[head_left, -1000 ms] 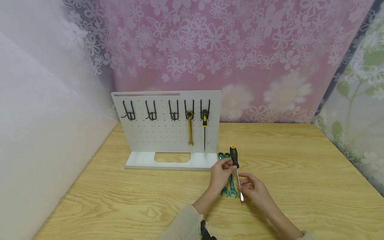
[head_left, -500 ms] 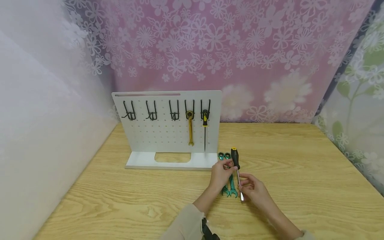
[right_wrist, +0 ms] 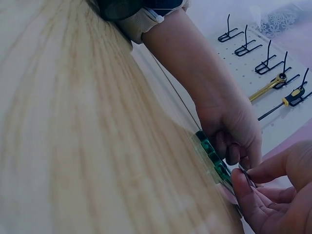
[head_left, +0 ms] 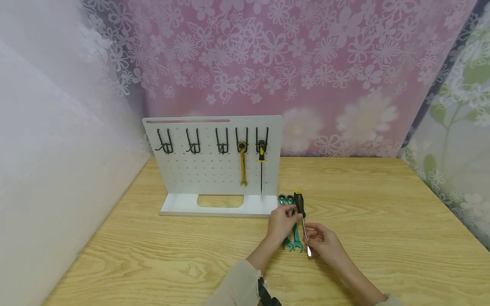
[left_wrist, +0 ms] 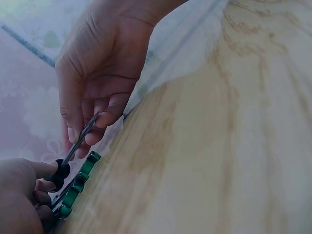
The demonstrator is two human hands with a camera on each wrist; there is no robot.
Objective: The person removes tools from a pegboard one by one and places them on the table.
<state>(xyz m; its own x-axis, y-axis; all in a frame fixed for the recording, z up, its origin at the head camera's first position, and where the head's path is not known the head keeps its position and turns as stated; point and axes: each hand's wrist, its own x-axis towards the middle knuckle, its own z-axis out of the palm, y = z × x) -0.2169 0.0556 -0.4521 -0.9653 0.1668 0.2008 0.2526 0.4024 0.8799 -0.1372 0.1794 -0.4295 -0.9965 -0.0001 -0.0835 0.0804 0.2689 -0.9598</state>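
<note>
A flat-blade screwdriver with a black handle and yellow end slants above the table, its tip toward the front. My left hand pinches it near the lower end of the handle. Thumb and fingers of my right hand pinch the metal shaft close to the tip, and the left wrist view shows that shaft between the two hands. Just left of the screwdriver lie green combination wrenches, partly hidden behind my left hand. Their green open ends appear beside the left hand in the right wrist view.
A white pegboard stand with several black double hooks stands left of the hands. On it hang a gold wrench and a yellow-black screwdriver. The wooden table meets a floral curtain behind.
The screwdriver's handle end has dropped slightly toward the table. Both hands keep their hold on it and have barely moved; the wrenches and the pegboard tools stay put.
</note>
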